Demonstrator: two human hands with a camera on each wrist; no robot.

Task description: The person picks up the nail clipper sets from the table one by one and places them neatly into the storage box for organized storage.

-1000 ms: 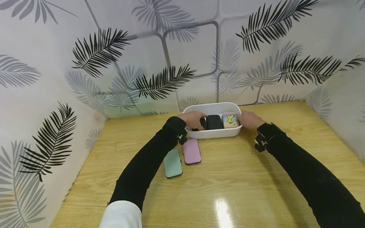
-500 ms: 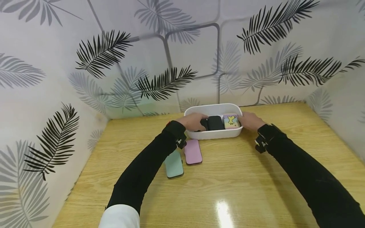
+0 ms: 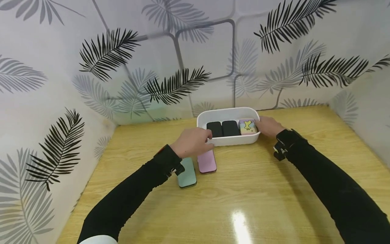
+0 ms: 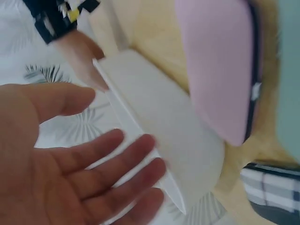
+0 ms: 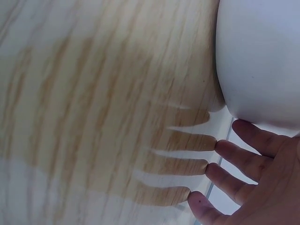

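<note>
In the head view my left hand (image 3: 192, 142) hovers near the front left of a white oval-ended box (image 3: 229, 140), fingers spread and holding nothing. My right hand (image 3: 268, 126) holds the box's right end. Its fingers (image 5: 241, 154) lie along the outer wall in the right wrist view; the thumb is hidden there. Inside the box sit two black cases (image 3: 230, 128) side by side and a pastel case with a yellow figure (image 3: 247, 126) at the right. Close by my left hand, a flat pink case (image 3: 207, 162) lies on the table, its far end covered by the hand.
A mint-green case (image 3: 187, 173) lies left of the pink one. The left wrist view also shows a plaid case (image 4: 274, 190) by the box's left end; the head view hides it. The wooden table (image 3: 274, 196) meets a leaf-patterned backdrop (image 3: 207, 44) behind the box.
My left hand has left the leftmost black case inside the box and moved back toward the front left, now with nothing held. My right hand stays at the box's right end.
</note>
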